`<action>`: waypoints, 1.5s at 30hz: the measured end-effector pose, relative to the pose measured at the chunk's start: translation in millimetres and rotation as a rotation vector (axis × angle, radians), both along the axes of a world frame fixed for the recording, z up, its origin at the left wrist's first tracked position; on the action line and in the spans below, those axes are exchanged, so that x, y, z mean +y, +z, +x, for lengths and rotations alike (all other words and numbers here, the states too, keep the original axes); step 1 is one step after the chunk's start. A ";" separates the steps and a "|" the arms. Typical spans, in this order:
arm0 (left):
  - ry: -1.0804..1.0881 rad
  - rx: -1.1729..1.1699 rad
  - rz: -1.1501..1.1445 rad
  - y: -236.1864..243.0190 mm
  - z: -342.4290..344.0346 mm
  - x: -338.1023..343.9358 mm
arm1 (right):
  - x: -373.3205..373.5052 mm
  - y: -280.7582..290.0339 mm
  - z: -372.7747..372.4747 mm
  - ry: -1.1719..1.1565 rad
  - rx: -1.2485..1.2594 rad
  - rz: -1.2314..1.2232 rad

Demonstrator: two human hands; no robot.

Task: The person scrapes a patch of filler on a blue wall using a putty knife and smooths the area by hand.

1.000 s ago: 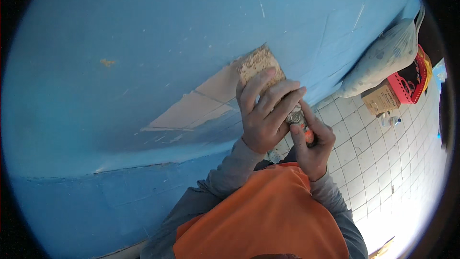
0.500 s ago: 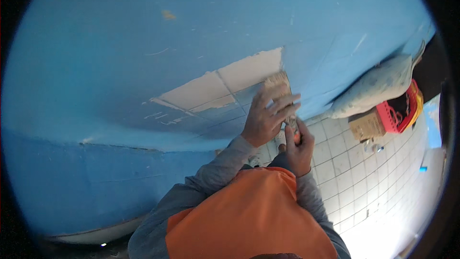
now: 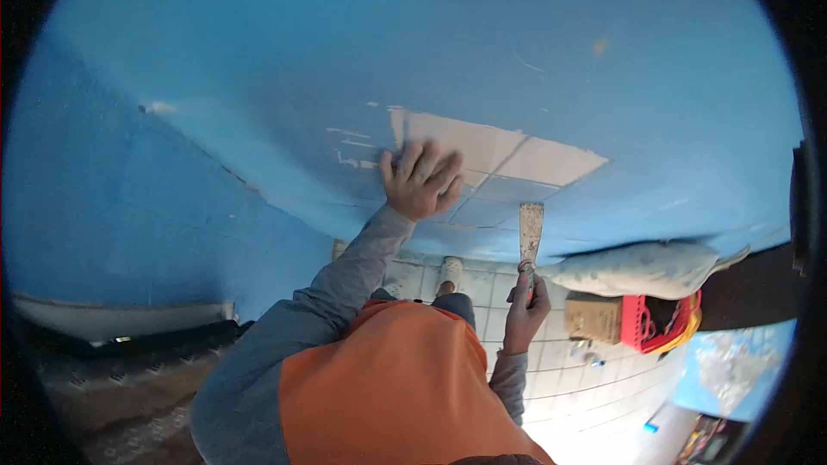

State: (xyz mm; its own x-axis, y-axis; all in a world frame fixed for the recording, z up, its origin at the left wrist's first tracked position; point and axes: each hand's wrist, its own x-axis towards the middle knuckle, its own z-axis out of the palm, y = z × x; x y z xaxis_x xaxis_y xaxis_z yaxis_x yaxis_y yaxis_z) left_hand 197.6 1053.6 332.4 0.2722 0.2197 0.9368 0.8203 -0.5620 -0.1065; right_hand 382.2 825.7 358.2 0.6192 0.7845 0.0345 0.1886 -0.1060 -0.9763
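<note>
My left hand [image 3: 422, 181] reaches up to the blue wall [image 3: 336, 34], its fingers spread over the left part of a scraped patch [image 3: 556, 162]. That patch is pale, with tile joints showing through where blue paint is gone. Lower and to the right, my right hand [image 3: 527, 310] grips a putty knife [image 3: 531, 232] by its handle. The wide, stained blade points upward toward the wall, below the patch's right side. Whether the blade touches the wall, I cannot tell.
At the right, a filled pale sack [image 3: 646, 269] lies along the wall's foot. A cardboard box [image 3: 593, 317] and a pink-red basket [image 3: 636, 327] stand beside it on the white tiled floor [image 3: 551, 379]. A dark, rough surface [image 3: 129, 396] shows at the lower left.
My left hand has left the putty knife and moved left to the wall patch. The right hand has lowered the knife away from the patch. The whole view has turned.
</note>
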 end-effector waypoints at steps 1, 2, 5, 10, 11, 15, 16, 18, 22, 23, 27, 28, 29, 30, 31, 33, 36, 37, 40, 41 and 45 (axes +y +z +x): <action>-0.014 0.032 -0.032 -27.1 -8.4 -4.6 | -0.8 2.0 -1.0 -0.008 -0.015 0.014; -0.026 0.087 -0.126 -53.1 -18.6 -10.2 | -2.6 3.4 -2.8 -0.023 -0.037 0.022; 0.001 0.098 -0.427 -105.6 -50.3 -33.1 | -13.2 7.8 -6.2 0.002 -0.074 -0.034; 0.066 -0.244 -0.412 -57.1 -54.7 -25.3 | -17.8 12.9 -8.7 0.004 -0.163 0.006; 0.024 -0.400 -0.215 -31.3 -50.2 -13.1 | -15.4 13.8 -10.6 0.037 -0.155 0.003; 0.045 -0.356 -0.104 54.4 -41.0 14.7 | -1.0 23.8 -25.0 0.033 -0.227 0.144; 0.064 -0.329 -0.029 61.8 -38.7 18.0 | 2.3 28.8 -28.9 0.030 -0.228 0.169; 0.104 -0.276 -0.097 57.8 -36.3 20.0 | 6.8 42.3 -34.6 0.067 -0.212 0.109; 0.082 -0.152 -0.187 -3.6 -42.3 -8.3 | 24.5 64.5 -49.9 0.180 -0.412 0.180; 0.053 -0.135 -0.370 -20.8 -42.7 -25.6 | 29.3 68.9 -53.8 0.206 -0.472 0.212; -0.333 -0.342 -0.732 -52.7 -42.8 -90.0 | 45.7 84.1 -63.6 0.294 -0.625 0.189; -0.335 -0.365 -0.767 -49.3 -42.1 -98.1 | 47.7 87.3 -65.9 0.311 -0.681 0.197; -0.332 -0.413 -0.673 -41.2 -40.3 -102.7 | 49.7 90.7 -67.3 0.333 -0.672 0.180; -0.331 -0.454 -0.567 -29.9 -38.6 -104.9 | 51.6 93.6 -68.7 0.347 -0.696 0.164; -0.312 -0.473 -0.579 -16.1 -36.4 -103.8 | 53.3 96.5 -69.6 0.363 -0.736 0.144; -0.401 -0.484 -0.307 14.6 -30.1 -95.4 | 56.1 101.6 -70.7 0.402 -0.696 0.146; -0.453 -0.225 -0.592 51.2 -18.8 -94.5 | 60.1 105.5 -72.5 0.441 -0.676 0.150; -0.456 -0.257 -0.546 59.0 -13.5 -93.1 | 61.1 106.9 -72.4 0.451 -0.654 0.171; -0.460 -0.253 -0.565 65.8 -1.7 -91.3 | 56.6 113.7 -70.5 0.449 -0.570 0.134; -0.468 -0.295 -0.518 64.3 -0.8 -89.3 | 52.7 119.6 -67.7 0.468 -0.501 0.020; -0.524 -0.422 -0.422 63.7 3.3 -82.3 | 43.7 134.8 -64.4 0.594 -0.172 -0.123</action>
